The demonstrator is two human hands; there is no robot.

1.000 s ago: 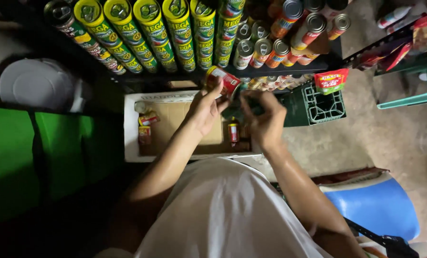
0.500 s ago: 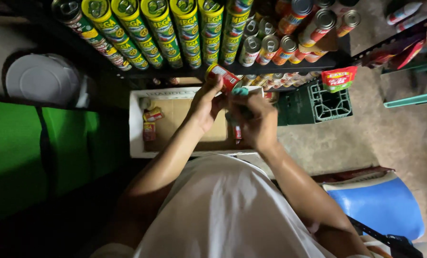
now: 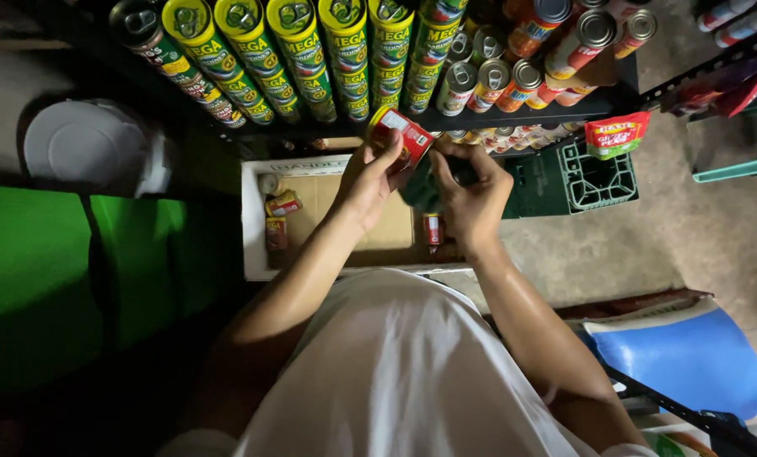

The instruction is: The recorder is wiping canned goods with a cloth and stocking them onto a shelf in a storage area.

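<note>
My left grip [image 3: 370,182] has a can [image 3: 401,134] just under the shelf [image 3: 514,114] of stacked cans [image 3: 311,51], right grip [image 3: 471,190] beside it; open box [image 3: 256,220] below both, crate [image 3: 594,178] to its right, chair [image 3: 691,355] by my right arm

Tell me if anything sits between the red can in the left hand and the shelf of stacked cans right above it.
Nothing visible does. The left hand holds the red can just below the shelf edge, open air between them. The right hand, holding a dark green cloth, sits lower, beside it.
</note>
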